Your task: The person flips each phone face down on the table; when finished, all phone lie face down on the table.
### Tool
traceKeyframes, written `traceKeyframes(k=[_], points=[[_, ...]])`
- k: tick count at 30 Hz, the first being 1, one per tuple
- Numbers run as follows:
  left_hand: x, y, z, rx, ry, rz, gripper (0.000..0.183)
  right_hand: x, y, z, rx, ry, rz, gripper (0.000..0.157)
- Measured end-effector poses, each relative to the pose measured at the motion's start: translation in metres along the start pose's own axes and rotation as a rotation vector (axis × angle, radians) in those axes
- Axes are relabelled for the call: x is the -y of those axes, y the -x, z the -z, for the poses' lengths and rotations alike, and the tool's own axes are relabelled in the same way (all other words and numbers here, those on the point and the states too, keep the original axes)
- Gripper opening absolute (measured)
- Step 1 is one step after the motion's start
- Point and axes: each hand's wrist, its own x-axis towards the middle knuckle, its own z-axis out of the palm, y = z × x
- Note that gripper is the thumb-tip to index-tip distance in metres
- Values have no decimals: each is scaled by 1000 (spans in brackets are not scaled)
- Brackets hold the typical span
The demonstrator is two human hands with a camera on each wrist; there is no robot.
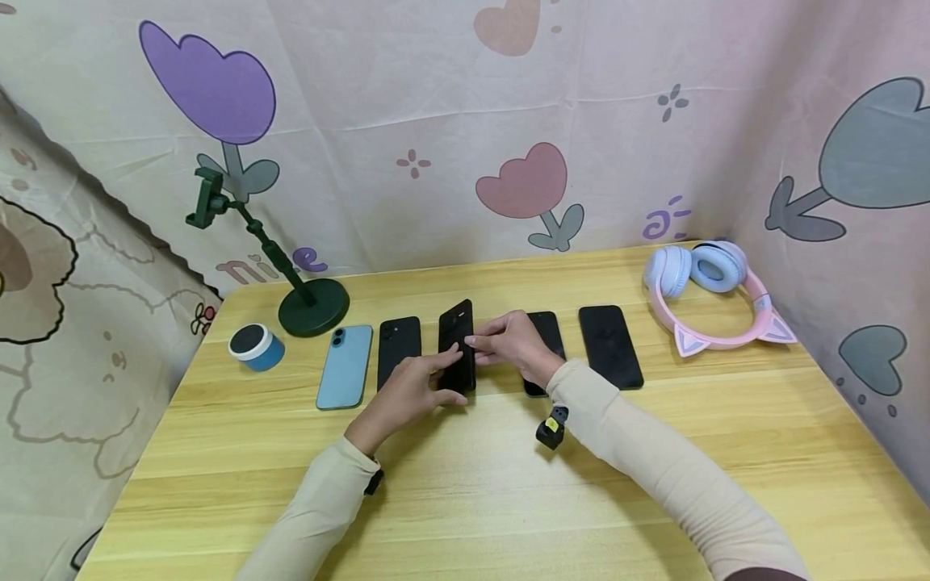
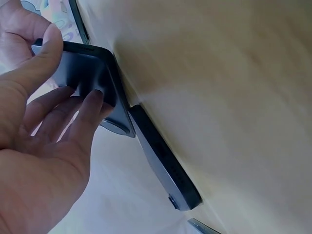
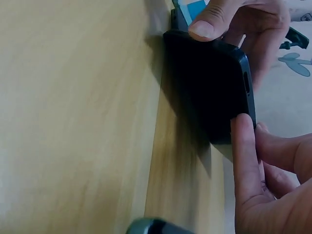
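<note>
Carefully, two hands hold one black phone (image 1: 454,343) tipped up on its side near the middle of the desk (image 1: 472,492). The left hand (image 1: 408,389) grips it with the thumb on the bottom edge and fingers on the back; the right hand (image 1: 517,347) pinches the other long edge. Its low edge is very near the dark phone (image 1: 398,343) on the left — I can't tell if they touch. If the fingers let go too soon, the held phone could flop flat, and the smooth sides might make it slip. A sideways push could bump and scratch the dark phone. One small blue and white tub (image 1: 270,356) sits off to the left — its dark top hides what is inside, if anything.
</note>
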Motion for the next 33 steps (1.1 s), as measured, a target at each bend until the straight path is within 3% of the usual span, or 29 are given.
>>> traceKeyframes(k=[14,19,26,33], points=[[-8,-3,-4,24,-139,14,63,-3,2,3,27,277,64,18],[-9,-3,-5,31,-121,33,62,0,4,8,21,386,104,18],[-14,-4,-2,-26,-82,76,56,10,9,21,41,499,182,20],[-23,-17,-5,-44,-74,107,52,14,14,38,31,598,227,32]])
